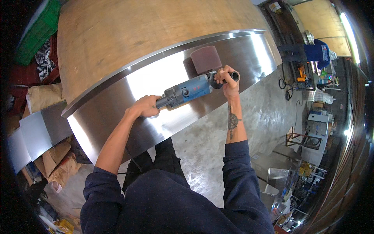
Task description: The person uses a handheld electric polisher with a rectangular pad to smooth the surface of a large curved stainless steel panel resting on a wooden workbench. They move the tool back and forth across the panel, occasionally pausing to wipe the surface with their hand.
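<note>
A blue and black power sander lies across my grip above a shiny sheet-metal panel. My left hand is wrapped round its rear handle. The fingers of my right hand close round the black side handle at the front. On the tool's far side sits a wide reddish-brown abrasive drum, over the panel near its raised far edge. Whether the drum touches the metal I cannot tell. A dark cord hangs from the rear end toward my legs.
The panel rests on a wooden tabletop. To the left are a green crate, a red bin of metal pieces and cardboard. Another person in blue works at the far right. A metal frame stands on the concrete floor.
</note>
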`<state>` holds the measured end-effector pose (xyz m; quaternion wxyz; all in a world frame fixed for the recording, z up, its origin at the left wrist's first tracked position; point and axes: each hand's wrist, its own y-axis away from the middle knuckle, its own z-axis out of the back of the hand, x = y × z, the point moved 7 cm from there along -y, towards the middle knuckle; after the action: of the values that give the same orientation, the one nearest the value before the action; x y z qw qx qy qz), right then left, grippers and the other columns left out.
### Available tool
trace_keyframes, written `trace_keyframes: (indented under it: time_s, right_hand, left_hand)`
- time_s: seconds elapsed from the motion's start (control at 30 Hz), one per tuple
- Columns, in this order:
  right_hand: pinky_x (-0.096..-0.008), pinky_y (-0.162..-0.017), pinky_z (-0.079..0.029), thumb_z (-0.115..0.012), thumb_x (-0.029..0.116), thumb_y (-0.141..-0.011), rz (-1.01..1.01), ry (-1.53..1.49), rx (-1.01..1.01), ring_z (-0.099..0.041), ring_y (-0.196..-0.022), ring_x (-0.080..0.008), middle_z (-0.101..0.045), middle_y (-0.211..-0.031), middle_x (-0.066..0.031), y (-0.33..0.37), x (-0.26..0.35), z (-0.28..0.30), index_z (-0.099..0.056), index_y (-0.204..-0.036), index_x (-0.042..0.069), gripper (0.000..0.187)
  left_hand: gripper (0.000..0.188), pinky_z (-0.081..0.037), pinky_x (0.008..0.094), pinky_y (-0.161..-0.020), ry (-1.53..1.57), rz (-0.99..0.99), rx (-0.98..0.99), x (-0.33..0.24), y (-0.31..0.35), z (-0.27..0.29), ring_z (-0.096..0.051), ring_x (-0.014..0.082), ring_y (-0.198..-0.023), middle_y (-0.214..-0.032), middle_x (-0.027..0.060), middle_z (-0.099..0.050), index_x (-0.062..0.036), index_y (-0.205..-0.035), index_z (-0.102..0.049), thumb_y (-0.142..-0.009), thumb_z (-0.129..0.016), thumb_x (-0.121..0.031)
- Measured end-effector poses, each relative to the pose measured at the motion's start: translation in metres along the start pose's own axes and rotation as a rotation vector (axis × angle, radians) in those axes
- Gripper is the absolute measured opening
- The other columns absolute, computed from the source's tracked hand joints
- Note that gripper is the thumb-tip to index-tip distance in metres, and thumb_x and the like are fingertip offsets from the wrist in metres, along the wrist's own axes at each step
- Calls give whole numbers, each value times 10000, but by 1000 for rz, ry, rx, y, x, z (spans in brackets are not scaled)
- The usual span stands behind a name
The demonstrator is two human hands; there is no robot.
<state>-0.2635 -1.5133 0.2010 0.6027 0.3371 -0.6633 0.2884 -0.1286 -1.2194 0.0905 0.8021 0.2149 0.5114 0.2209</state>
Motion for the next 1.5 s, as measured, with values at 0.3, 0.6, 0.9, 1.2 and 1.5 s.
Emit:
trace_keyframes:
  time_s: [0.3,0.6,0.9,1.2,1.5]
  right_hand:
    - [-349,-683,-435,-647,123,-889,-13,37,-6,-447,-612,-152,-485,-641,-33,13,-2,-41,-475,-688,97,265]
    - [-332,-640,-433,-660,92,-881,19,-29,44,-479,-596,-146,-503,-633,-27,20,-12,-78,-481,-680,81,270]
    - [-330,-634,-422,-651,86,-898,-20,-43,55,-473,-610,-147,-507,-656,-32,33,-16,-104,-471,-678,90,285]
    - [-337,-647,-446,-619,57,-892,11,4,75,-468,-601,-140,-509,-664,-31,47,-18,-135,-462,-686,90,261]
    - [-344,-660,-464,-613,61,-892,17,-24,97,-477,-588,-147,-526,-662,-45,61,-24,-169,-488,-699,78,231]
  left_hand:
    - [613,-559,457,-840,13,39,-2,23,30,4,-738,377,-968,-1034,238,-768,-23,-1308,-685,-702,-628,-94]
    - [609,-561,450,-757,-25,-37,-70,58,51,3,-745,354,-865,-955,238,-768,-64,-1307,-698,-703,-633,-102]
    - [754,-478,401,-524,106,87,20,70,84,5,-659,234,-577,-714,152,-715,-88,-1388,-675,-639,-590,-53]
    - [822,-486,404,-523,50,39,-9,112,95,-7,-682,245,-600,-721,170,-716,-32,-1411,-643,-592,-577,-44]
    - [830,-498,426,-562,39,50,-51,138,124,-3,-686,268,-630,-735,164,-724,-71,-1421,-644,-594,-579,-50]
